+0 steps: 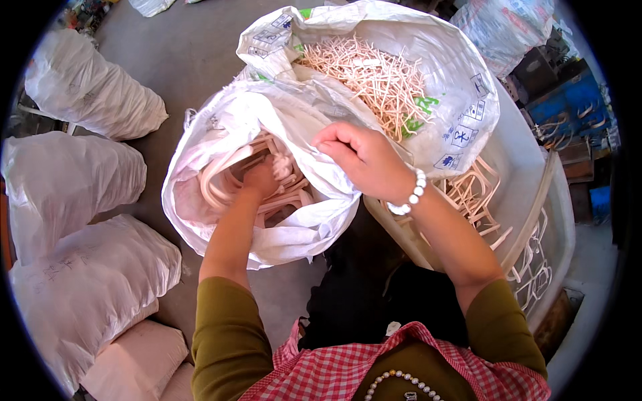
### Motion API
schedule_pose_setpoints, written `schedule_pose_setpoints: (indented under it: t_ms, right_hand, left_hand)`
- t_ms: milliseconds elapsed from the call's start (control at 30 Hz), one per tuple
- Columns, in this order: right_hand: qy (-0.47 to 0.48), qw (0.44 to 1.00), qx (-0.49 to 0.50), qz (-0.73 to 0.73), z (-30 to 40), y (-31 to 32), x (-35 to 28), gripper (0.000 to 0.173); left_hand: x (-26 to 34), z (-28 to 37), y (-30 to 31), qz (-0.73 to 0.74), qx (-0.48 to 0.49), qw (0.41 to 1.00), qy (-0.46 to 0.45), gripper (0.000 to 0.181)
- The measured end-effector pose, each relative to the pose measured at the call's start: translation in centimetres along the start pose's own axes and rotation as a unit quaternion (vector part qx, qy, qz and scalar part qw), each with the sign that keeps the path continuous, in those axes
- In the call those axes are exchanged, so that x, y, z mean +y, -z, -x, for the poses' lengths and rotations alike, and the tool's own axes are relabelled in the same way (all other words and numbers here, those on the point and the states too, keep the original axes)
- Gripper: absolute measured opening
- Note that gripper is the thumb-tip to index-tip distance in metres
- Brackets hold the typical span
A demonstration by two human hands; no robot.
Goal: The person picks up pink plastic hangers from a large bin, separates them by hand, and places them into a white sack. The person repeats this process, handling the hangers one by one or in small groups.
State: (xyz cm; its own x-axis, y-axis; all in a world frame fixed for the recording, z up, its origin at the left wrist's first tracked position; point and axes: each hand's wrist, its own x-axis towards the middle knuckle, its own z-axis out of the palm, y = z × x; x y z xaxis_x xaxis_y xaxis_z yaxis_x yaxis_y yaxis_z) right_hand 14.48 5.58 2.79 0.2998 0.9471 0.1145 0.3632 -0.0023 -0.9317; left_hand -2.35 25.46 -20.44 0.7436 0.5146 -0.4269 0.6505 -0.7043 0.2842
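Observation:
A white woven sack [261,103] gapes before me, with curved pale pink plastic pieces [213,188] inside. My left hand [261,178] is down in this sack among the pieces, against a knobbly pink bunch [284,166]. Its fingers are mostly hidden, so I cannot tell whether they grip anything. At the sack's right rim, my right hand [368,158] pinches the white fabric between thumb and fingers. Just behind stands a second printed sack [456,65], rolled open, holding a heap of thin pink plastic sticks [371,75].
Several stuffed white sacks [80,185] line the left side, with a pinkish bag [135,361] below them. To the right, a large plastic tub [524,135] holds longer pink pieces [471,200]. White looped pieces [534,265] lie beyond its divider. Blue machinery [572,108] stands farther right.

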Motion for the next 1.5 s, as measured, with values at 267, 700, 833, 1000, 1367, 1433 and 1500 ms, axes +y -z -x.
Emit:
schedule_pose_setpoints:
  t_ms: [267,700,833,1000,1367,1433,1500]
  right_hand:
    - [-0.055,0.972,0.02,0.229,-3.6,2.2,0.3,0.058]
    - [0.069,0.982,0.096,0.147,-9.9,-0.1,-1.2,0.019]
    - [0.105,0.979,0.049,0.166,-9.6,0.1,1.4,0.021]
    - [0.039,0.995,0.026,0.088,-10.6,0.2,2.5,0.019]
    - [0.05,0.996,0.041,0.067,-10.8,-0.8,2.7,0.025]
    - [0.013,0.999,0.021,0.042,-10.4,-1.0,2.2,0.033]
    - [0.001,0.997,0.005,0.079,-9.1,-0.7,1.0,0.047]
  left_hand:
    - [2.6,1.2,1.5,-0.095,-0.054,0.986,-0.129,0.066]
    - [-0.7,-0.6,2.3,0.16,-0.253,0.948,-0.112,0.086]
    - [0.1,-0.7,5.0,0.125,-0.305,0.944,-0.007,0.095]
    - [0.3,-0.6,4.3,-0.109,-0.159,0.98,-0.039,0.088]
    - [-1.4,1.6,1.1,0.058,-0.072,0.991,-0.094,0.072]
    - [-2.2,1.2,0.6,0.023,-0.083,0.991,-0.099,0.074]
    - [-2.8,1.3,-0.1,-0.027,-0.013,0.993,-0.11,0.075]
